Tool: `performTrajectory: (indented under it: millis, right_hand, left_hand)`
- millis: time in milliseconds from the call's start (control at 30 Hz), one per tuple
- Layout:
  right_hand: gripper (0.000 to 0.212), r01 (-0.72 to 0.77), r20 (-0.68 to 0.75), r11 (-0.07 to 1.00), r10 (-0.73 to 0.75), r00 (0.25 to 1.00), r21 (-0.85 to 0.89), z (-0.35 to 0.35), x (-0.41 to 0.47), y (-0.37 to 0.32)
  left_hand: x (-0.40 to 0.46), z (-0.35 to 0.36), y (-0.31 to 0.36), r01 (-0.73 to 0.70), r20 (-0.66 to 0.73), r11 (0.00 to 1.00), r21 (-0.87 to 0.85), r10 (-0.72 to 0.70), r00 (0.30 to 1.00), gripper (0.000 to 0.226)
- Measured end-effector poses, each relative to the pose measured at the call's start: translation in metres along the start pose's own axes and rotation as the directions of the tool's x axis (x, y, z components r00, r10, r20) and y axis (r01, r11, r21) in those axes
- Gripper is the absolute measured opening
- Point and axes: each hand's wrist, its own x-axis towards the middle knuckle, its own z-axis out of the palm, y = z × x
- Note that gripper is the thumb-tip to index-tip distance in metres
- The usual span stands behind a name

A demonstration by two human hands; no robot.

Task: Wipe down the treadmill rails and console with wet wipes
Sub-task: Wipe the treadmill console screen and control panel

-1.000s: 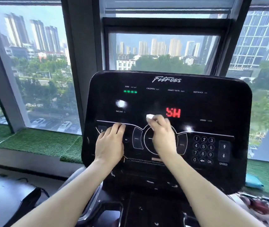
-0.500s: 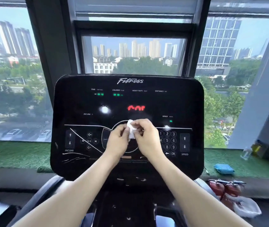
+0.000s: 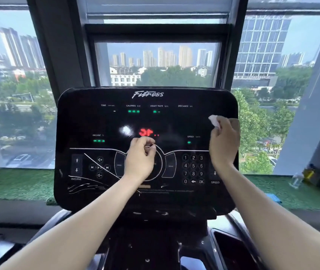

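Observation:
The black treadmill console [image 3: 89, 121] fills the middle of the view, with lit green and red readouts and a number keypad at the lower right. My right hand [image 3: 224, 142] grips a small white wet wipe [image 3: 214, 120] against the console's right edge, near its upper corner. My left hand [image 3: 140, 159] hovers over the round centre dial with its fingers loosely curled, and I see nothing in it. The dark handrails [image 3: 58, 217] curve down on both sides below the console.
Large windows stand right behind the console, over a ledge covered in green turf [image 3: 15, 184]. A clear bottle [image 3: 295, 180] and a yellow bottle [image 3: 309, 173] stand on the ledge at the right, with a blue cloth [image 3: 274, 197] nearby. Cup holders [image 3: 233, 248] lie below.
Both hands were together on the wipe over the centre dial. My right hand has carried the wipe up to the console's right edge; my left hand has let go and stayed at the centre.

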Motion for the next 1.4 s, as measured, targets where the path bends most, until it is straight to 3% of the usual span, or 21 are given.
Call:
performTrajectory:
  millis: [133, 233, 267, 333, 400, 433, 500, 567, 600, 633, 700, 733, 767, 833, 933, 1000, 1067, 1133, 1167, 1300, 1400]
  right_hand:
    - [0.017, 0.109, 0.016, 0.978, -0.108, 0.994, -0.176, 0.026, -0.007, -0.007]
    - [0.016, 0.282, 0.147, 0.957, -0.271, 0.951, -0.065, 0.057, -0.032, -0.032]
    - [0.015, 0.367, 0.246, 0.930, -0.356, 0.901, 0.004, 0.066, -0.045, -0.040]
    - [0.039, 0.573, 0.458, 0.819, -0.501, 0.735, -0.024, 0.078, -0.064, -0.046]
    - [0.044, 0.677, 0.462, 0.734, -0.585, 0.667, -0.049, 0.073, -0.062, -0.040]
    - [0.037, 0.669, 0.416, 0.742, -0.592, 0.690, -0.053, 0.069, -0.057, -0.032]
    - [0.014, 0.517, 0.202, 0.845, -0.487, 0.850, -0.138, 0.050, -0.043, -0.016]
    - [0.021, 0.210, 0.027, 0.959, -0.209, 0.978, -0.191, 0.030, -0.034, -0.007]
    - [0.022, 0.064, -0.062, 0.985, -0.075, 0.995, -0.160, 0.026, -0.034, -0.005]
    - [0.023, -0.042, -0.094, 0.988, 0.028, 0.995, -0.146, 0.027, -0.039, -0.004]
    - [0.020, -0.039, -0.074, 0.988, 0.028, 0.997, -0.147, 0.046, -0.063, -0.018]
    - [0.011, 0.067, -0.028, 0.991, -0.071, 0.997, -0.115, 0.058, -0.080, -0.026]
    - [0.019, 0.174, 0.041, 0.984, -0.172, 0.984, -0.033, 0.073, -0.098, -0.031]
    - [0.044, 0.398, 0.173, 0.913, -0.380, 0.909, -0.086, 0.094, -0.125, -0.042]
    - [0.035, 0.438, 0.238, 0.899, -0.423, 0.875, -0.015, 0.092, -0.113, -0.039]
    - [0.018, 0.306, 0.131, 0.950, -0.297, 0.946, -0.056, 0.077, -0.089, -0.031]
    - [0.024, 0.004, -0.042, 1.000, -0.005, 0.999, -0.023, 0.064, -0.060, -0.027]
    - [0.032, -0.210, -0.203, 0.977, 0.200, 0.959, -0.029, 0.066, -0.047, -0.036]
    - [0.032, -0.217, -0.228, 0.976, 0.207, 0.951, -0.017, 0.074, -0.050, -0.046]
    - [0.031, 0.210, -0.043, 0.977, -0.208, 0.977, 0.043, 0.125, -0.105, -0.092]
    - [0.028, 0.464, 0.218, 0.881, -0.473, 0.854, 0.095, 0.146, -0.143, -0.108]
  left_hand:
    - [-0.001, -0.026, -0.021, 0.029, -0.045, 0.987, 0.157, -0.022, 0.999, 0.021]
    - [-0.002, -0.038, -0.035, -0.002, -0.050, 0.966, 0.258, 0.015, 0.999, 0.024]
    - [-0.002, -0.040, -0.037, -0.014, -0.048, 0.960, 0.278, 0.028, 0.998, 0.025]
    - [-0.003, -0.044, -0.041, -0.050, -0.026, 0.944, 0.326, 0.062, 0.998, 0.027]
    - [-0.002, -0.049, -0.045, -0.128, 0.030, 0.913, 0.388, 0.126, 0.992, 0.029]
    - [-0.001, -0.052, -0.048, -0.171, 0.062, 0.894, 0.414, 0.160, 0.985, 0.030]
    - [0.003, -0.060, -0.054, -0.238, 0.104, 0.864, 0.443, 0.214, 0.971, 0.033]
    - [0.007, -0.068, -0.061, -0.271, 0.111, 0.846, 0.459, 0.248, 0.962, 0.035]
    - [0.009, -0.071, -0.064, -0.280, 0.113, 0.838, 0.468, 0.258, 0.960, 0.035]
    - [0.010, -0.073, -0.066, -0.288, 0.115, 0.832, 0.474, 0.266, 0.957, 0.036]
    - [0.012, -0.076, -0.073, -0.302, 0.125, 0.830, 0.469, 0.277, 0.953, 0.037]
    - [0.012, -0.077, -0.075, -0.314, 0.137, 0.827, 0.466, 0.283, 0.949, 0.037]
    - [0.013, -0.077, -0.078, -0.331, 0.153, 0.820, 0.467, 0.293, 0.944, 0.037]
    - [0.013, -0.079, -0.082, -0.367, 0.179, 0.802, 0.472, 0.320, 0.930, 0.039]
    - [0.015, -0.085, -0.086, -0.409, 0.206, 0.778, 0.477, 0.354, 0.912, 0.040]
    - [0.017, -0.091, -0.091, -0.427, 0.206, 0.769, 0.476, 0.374, 0.904, 0.042]
    - [0.018, -0.098, -0.097, -0.422, 0.193, 0.768, 0.483, 0.376, 0.906, 0.043]
    - [0.019, -0.105, -0.105, -0.409, 0.180, 0.768, 0.494, 0.370, 0.911, 0.045]
    - [0.019, -0.108, -0.109, -0.407, 0.173, 0.766, 0.498, 0.372, 0.912, 0.045]
    - [0.020, -0.118, -0.120, -0.402, 0.148, 0.764, 0.505, 0.382, 0.912, 0.046]
    - [0.018, -0.122, -0.126, -0.415, 0.153, 0.749, 0.517, 0.396, 0.905, 0.047]
